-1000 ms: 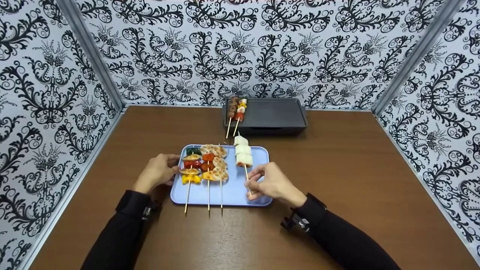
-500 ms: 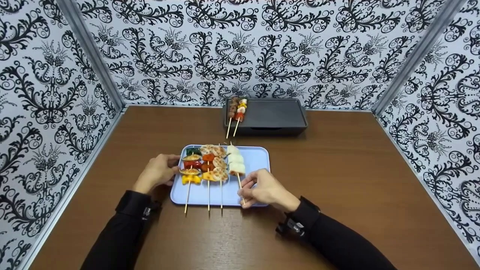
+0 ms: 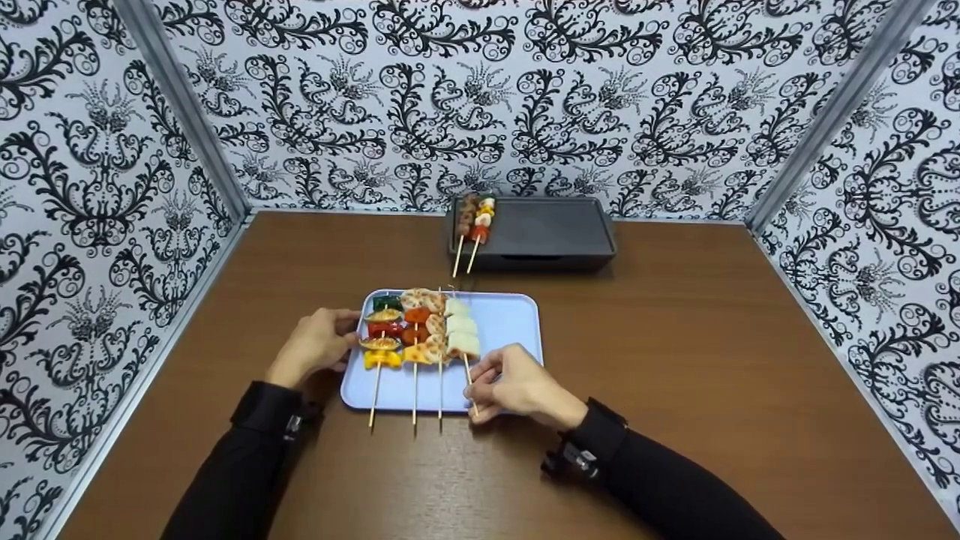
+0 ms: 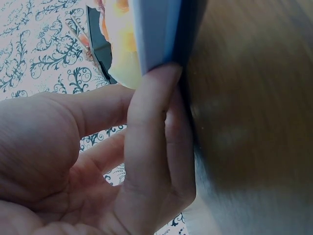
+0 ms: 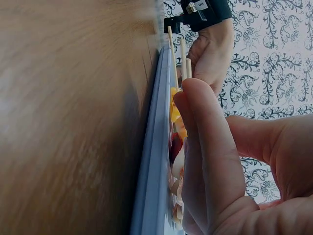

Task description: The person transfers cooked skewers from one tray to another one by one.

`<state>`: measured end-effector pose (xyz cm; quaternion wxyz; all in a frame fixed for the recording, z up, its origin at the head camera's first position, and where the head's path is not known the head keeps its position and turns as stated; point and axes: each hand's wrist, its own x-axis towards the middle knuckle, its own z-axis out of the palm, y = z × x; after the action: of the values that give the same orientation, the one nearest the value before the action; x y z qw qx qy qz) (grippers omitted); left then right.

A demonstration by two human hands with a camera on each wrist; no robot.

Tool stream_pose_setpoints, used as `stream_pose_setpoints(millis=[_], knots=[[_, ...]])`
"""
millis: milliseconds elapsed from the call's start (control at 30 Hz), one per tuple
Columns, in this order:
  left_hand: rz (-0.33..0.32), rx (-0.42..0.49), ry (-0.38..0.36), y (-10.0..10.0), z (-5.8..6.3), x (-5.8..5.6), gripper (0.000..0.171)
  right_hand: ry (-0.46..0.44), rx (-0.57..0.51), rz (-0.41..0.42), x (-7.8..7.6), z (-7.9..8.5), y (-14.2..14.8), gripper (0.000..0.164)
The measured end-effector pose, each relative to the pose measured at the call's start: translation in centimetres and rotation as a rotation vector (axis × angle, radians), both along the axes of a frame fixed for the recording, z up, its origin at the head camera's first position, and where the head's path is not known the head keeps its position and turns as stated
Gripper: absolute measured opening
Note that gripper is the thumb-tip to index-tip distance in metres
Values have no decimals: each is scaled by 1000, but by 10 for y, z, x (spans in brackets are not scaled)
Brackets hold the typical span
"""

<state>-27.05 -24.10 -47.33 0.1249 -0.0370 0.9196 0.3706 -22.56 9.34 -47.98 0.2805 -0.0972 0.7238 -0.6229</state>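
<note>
On the light blue tray (image 3: 514, 319), a skewer of white pieces (image 3: 461, 330) lies nearly lengthwise. My right hand (image 3: 517, 382) pinches its wooden stick near the lower end, at the tray's front edge. At the tray's left side, my left hand (image 3: 319, 341) grips the rim; in the left wrist view its fingertips (image 4: 166, 73) meet the tray edge. To the left of the white skewer sit a mixed vegetable skewer (image 3: 382, 330), a red and orange one (image 3: 415, 334) and one of browned round slices (image 3: 436, 326), partly overlapped by the white pieces.
Behind the tray stands a dark grill plate (image 3: 559, 225). A brown meat skewer (image 3: 466, 214) and a red, white and yellow skewer (image 3: 484, 217) lie at its left end, sticks overhanging the front. Patterned walls (image 3: 480, 97) enclose the brown table (image 3: 675, 337).
My right hand has moved left and slightly nearer, bringing the white skewer from the tray's right part down beside the browned slices. The left hand has stayed in place.
</note>
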Motion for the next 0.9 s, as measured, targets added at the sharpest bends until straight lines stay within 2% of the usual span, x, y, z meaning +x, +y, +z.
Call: stream_pose_setpoints(millis=[433, 667, 900], knots=[[6, 22, 23, -1, -1, -1, 47, 50, -4, 19, 0, -4, -3, 27], [8, 2, 17, 0, -2, -1, 48, 36, 30, 24, -4, -2, 1, 28], [9, 12, 3, 0, 0, -1, 49, 73, 76, 59, -7, 2, 7, 24]])
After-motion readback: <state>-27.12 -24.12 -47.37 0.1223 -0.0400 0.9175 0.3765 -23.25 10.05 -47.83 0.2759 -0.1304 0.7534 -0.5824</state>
